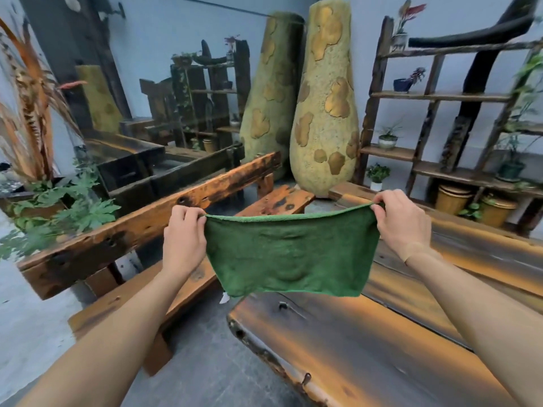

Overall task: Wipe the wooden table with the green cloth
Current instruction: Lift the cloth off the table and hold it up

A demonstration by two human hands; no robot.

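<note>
Glossy wooden table (367, 348), bench (273, 204) beside

The cloth (289, 255) hangs spread between the left hand (183, 233) and the right hand (402, 223), each pinching a top corner. It hangs above the near end of the surface (367, 348), which runs to the right. A bench (147, 230) stands to the left, with plants (67, 210) beyond it. Two tall vases (323, 113) stand behind the cloth; shelves (440, 98) with pots stand at the right rear.

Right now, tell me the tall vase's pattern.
Speckled yellow-green with golden-brown blotches on the tall vase; head view.
</note>
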